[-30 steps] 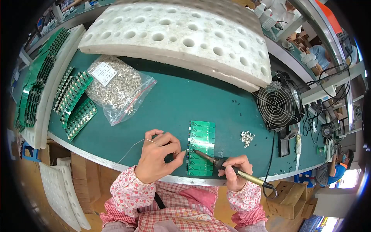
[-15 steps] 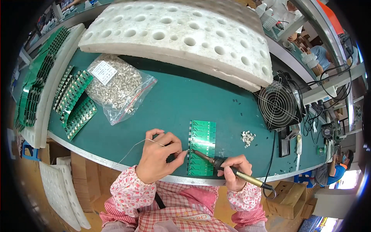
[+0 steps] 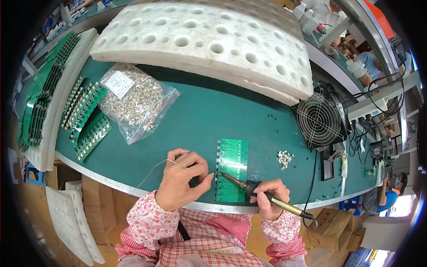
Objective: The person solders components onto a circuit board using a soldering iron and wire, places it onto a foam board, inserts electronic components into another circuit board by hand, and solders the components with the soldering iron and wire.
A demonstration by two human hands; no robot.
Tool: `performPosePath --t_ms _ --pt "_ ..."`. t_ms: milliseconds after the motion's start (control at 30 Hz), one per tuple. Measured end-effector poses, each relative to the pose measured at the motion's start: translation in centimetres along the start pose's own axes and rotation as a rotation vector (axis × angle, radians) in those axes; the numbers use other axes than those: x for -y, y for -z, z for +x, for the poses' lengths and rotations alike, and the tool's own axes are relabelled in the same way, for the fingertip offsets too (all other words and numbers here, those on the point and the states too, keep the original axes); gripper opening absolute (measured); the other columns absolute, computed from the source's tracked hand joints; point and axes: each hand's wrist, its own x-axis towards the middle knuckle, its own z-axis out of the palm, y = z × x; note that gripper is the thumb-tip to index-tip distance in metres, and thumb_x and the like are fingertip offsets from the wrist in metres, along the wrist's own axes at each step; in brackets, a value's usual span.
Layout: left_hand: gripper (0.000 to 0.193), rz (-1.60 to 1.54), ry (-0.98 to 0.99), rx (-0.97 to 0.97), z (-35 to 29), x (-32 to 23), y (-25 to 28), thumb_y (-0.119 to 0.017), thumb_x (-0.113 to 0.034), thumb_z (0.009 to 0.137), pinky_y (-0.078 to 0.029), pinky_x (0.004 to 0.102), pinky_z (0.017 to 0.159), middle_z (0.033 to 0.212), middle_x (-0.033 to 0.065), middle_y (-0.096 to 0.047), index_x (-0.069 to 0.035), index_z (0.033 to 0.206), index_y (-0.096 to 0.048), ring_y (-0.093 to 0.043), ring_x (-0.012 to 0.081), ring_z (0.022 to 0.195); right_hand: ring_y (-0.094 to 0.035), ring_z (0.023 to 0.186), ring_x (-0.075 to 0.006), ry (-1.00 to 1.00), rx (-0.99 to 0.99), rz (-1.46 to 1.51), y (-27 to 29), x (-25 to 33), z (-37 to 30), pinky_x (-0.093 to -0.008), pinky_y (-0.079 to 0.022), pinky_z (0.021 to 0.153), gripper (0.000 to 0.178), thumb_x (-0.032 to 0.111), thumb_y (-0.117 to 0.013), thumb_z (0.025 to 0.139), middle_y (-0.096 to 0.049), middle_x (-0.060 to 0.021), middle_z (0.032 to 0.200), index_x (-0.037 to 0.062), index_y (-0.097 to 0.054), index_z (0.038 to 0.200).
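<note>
A green circuit board panel (image 3: 232, 155) lies flat near the table's front edge, with small dark pins along its left side. My left hand (image 3: 184, 178) pinches a thin solder wire (image 3: 151, 171) at the board's left edge; the wire's loose end curves back toward the lower left. My right hand (image 3: 272, 196) grips a soldering iron (image 3: 284, 205) by its handle. The iron's tip meets the left part of the board, close to my left fingertips. Whether wire and tip touch is too small to tell.
A bag of small metal parts (image 3: 131, 100) and populated green boards (image 3: 91, 135) lie at left. A white foam block (image 3: 204, 55) with holes spans the back. At right are a black fan (image 3: 319, 120), a pile of metal parts (image 3: 284, 159) and the iron's cable (image 3: 312, 180).
Almost nothing differs. Both hands, the solder wire and the iron stay at the board's left edge, with only a tiny shift of the left fingers.
</note>
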Motion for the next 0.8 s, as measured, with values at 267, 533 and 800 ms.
performPosePath --t_ms 267,533,800 --pt "0.018 -0.010 -0.007 0.058 -0.06 0.11 0.25 -0.071 -0.006 0.068 -0.034 0.0373 0.091 0.077 -0.0021 -0.061 -0.009 0.061 -0.054 -0.056 0.0143 0.075 -0.060 0.047 -0.0127 0.002 -0.016 0.079 0.31 0.36 0.10 -0.0251 -0.048 0.046 0.007 0.006 -0.061 0.082 -0.060 -0.0059 0.058 0.0002 -0.057 0.083" --pt "0.019 -0.019 -0.010 0.081 -0.07 0.09 0.22 -0.071 -0.008 0.069 -0.033 0.0397 0.093 0.077 -0.0029 -0.060 -0.010 0.061 -0.054 -0.056 0.0132 0.073 -0.060 0.047 -0.0131 0.000 -0.012 0.056 0.28 0.14 -0.07 -0.0250 -0.048 0.046 0.006 0.004 -0.062 0.081 -0.059 -0.0054 0.056 0.0001 -0.057 0.082" --pt "0.020 0.010 -0.040 0.051 0.01 0.07 -0.01 -0.071 -0.011 0.072 -0.034 0.0389 0.089 0.074 -0.0029 -0.056 -0.010 0.061 -0.054 -0.055 0.0145 0.069 -0.061 0.047 -0.0139 0.024 -0.025 0.053 0.00 -0.18 -0.06 -0.0252 -0.048 0.045 0.006 0.003 -0.062 0.080 -0.061 -0.0059 0.057 -0.0004 -0.058 0.081"
